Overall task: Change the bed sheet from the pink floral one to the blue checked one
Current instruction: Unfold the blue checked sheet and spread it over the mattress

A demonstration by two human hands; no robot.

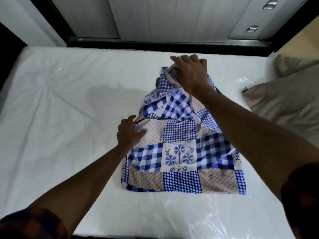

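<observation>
Bare white mattress (57,104) under clear plastic film (181,219), beige pillows (284,100) at right, pale wardrobe doors (155,18) beyond. Folded blue checked sheet (183,159) lies mid-mattress; right hand (191,73) clamps its lifted top fold, left hand (129,133) pinches its left edge. No legible writing.

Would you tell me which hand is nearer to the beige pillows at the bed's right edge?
Right. The right hand grips the blue checked sheet nearer the beige pillows; the left hand is farther away.
</observation>
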